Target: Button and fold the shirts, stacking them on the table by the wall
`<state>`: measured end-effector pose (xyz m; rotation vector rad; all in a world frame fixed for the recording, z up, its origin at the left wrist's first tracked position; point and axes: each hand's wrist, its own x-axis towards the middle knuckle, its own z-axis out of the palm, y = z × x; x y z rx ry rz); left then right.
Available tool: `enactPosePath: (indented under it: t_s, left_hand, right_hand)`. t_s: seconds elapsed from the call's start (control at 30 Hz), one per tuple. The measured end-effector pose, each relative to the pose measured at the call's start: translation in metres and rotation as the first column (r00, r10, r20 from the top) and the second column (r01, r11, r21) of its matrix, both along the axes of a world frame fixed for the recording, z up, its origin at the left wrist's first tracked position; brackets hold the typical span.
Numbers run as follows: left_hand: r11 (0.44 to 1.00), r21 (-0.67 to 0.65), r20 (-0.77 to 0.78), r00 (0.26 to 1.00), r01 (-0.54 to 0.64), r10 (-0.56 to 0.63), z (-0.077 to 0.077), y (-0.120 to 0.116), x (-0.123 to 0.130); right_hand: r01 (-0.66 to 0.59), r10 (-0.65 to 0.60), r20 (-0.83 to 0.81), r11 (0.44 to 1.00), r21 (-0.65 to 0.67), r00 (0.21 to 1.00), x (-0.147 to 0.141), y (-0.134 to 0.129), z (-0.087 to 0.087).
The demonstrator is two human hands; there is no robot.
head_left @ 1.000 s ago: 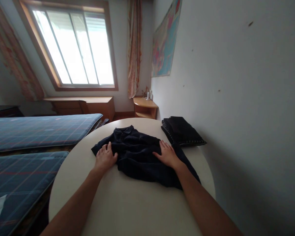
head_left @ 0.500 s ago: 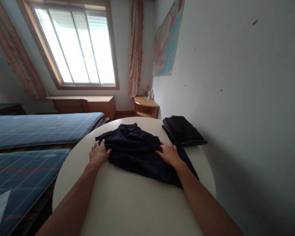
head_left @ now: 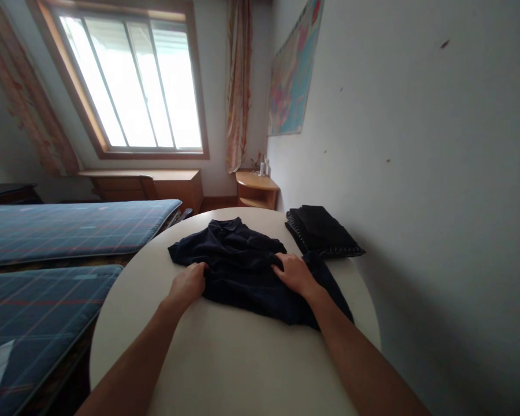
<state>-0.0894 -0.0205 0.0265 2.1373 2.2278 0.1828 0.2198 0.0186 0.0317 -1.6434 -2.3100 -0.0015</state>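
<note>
A dark navy collared shirt (head_left: 242, 283) lies spread on a round cream table (head_left: 242, 370), its collar pointing away from me. My left hand (head_left: 189, 284) is closed on the shirt's left edge, below the short sleeve. Over on the right, my right hand (head_left: 295, 273) grips the cloth with its fingers curled and the thumb toward the middle. The fabric is wrinkled between both hands. Part of the shirt reaches past my right wrist toward the table's right side.
A folded black stack of cloth (head_left: 325, 231) sits at the table's back right, near the white wall (head_left: 437, 231). Plaid mattresses (head_left: 69, 231) lie to the left. Beyond the table are a wooden desk (head_left: 177, 185) and a corner shelf (head_left: 257, 182) under a window.
My left hand has moved right and closed on the shirt's edge, drawing it inward. My right hand has shifted slightly left and its fingers have curled into the cloth.
</note>
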Motion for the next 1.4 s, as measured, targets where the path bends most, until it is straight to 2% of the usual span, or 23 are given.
enactPosePath:
  t_s: [0.07,0.2,0.27,0.33,0.43,0.47,0.53,0.63,0.7,0.73,0.8,0.87,1.0,1.1,1.17,1.23,1.3,1.4]
  left_hand:
    - [0.997,0.068,0.040,0.998,-0.045,0.042,-0.002,0.011,-0.016]
    - [0.939,0.180,0.139,0.952,-0.294,0.272,-0.002,0.032,-0.050]
    - [0.898,0.235,0.169,0.926,-0.372,0.339,-0.001,0.035,-0.058]
    - [0.876,0.300,0.140,0.926,-0.378,0.351,0.000,0.032,-0.053]
    - [0.888,0.370,0.056,0.961,-0.272,0.271,0.003,0.019,-0.024]
    - [0.903,0.375,0.052,0.977,-0.212,0.207,0.004,0.014,-0.010]
    - [0.934,0.355,0.071,0.997,-0.030,0.005,0.003,0.002,0.017]
    - [0.937,0.259,0.136,0.952,0.232,-0.273,-0.007,-0.011,0.047]
    - [0.925,0.199,0.173,0.917,0.324,-0.359,-0.015,-0.011,0.050]
    - [0.924,0.183,0.181,0.913,0.335,-0.366,-0.018,-0.009,0.047]
    - [0.939,0.181,0.173,0.930,0.292,-0.323,-0.022,0.002,0.030]
    - [0.960,0.201,0.143,0.963,0.196,-0.227,-0.022,0.016,0.005]
    - [0.961,0.268,0.066,0.996,-0.073,0.057,-0.012,0.037,-0.045]
    - [0.928,0.263,0.038,0.964,-0.265,0.264,0.000,0.035,-0.055]
    - [0.899,0.326,0.041,0.954,-0.292,0.296,0.008,0.027,-0.041]
    - [0.892,0.397,0.076,0.976,-0.216,0.202,0.013,0.014,-0.015]
    - [0.939,0.338,0.121,0.993,-0.057,0.017,0.014,0.001,0.016]
    - [0.982,0.174,0.102,0.990,0.080,-0.099,0.012,-0.013,0.048]
  right_hand:
    - [-0.004,0.004,0.010,0.999,-0.046,1.000,-0.002,-0.004,0.002]
    - [-0.019,0.010,-0.068,0.991,-0.131,0.998,-0.008,-0.013,0.011]
    - [-0.026,0.012,-0.082,0.985,-0.173,0.997,-0.010,-0.015,0.014]
    - [-0.016,0.002,-0.069,0.980,-0.196,0.998,-0.010,-0.014,0.012]
    - [0.014,-0.023,-0.041,0.978,-0.208,0.999,-0.007,-0.009,0.004]
    - [0.028,-0.034,-0.027,0.977,-0.211,0.999,-0.006,-0.007,0.000]
    - [0.056,-0.057,0.004,0.975,-0.214,0.998,-0.003,-0.004,-0.006]
    - [0.083,-0.079,0.027,0.972,-0.218,0.997,0.000,-0.001,-0.010]
    - [0.100,-0.097,0.027,0.970,-0.219,0.995,0.000,0.000,-0.011]
    - [0.112,-0.109,0.024,0.969,-0.220,0.994,0.001,0.000,-0.011]
    - [0.140,-0.139,0.017,0.965,-0.221,0.990,0.001,0.001,-0.012]
    - [0.164,-0.167,0.009,0.960,-0.225,0.986,0.002,0.002,-0.013]
    - [0.188,-0.193,-0.003,0.956,-0.228,0.981,0.004,0.006,-0.017]
    - [0.186,-0.194,-0.009,0.954,-0.234,0.981,0.006,0.009,-0.020]
    - [0.183,-0.192,-0.012,0.952,-0.247,0.981,0.007,0.011,-0.022]
    - [0.180,-0.187,-0.006,0.951,-0.251,0.982,0.007,0.012,-0.025]
    - [0.171,-0.176,0.004,0.955,-0.244,0.984,0.007,0.013,-0.027]
    - [0.165,-0.173,-0.011,0.955,-0.246,0.985,0.007,0.014,-0.030]
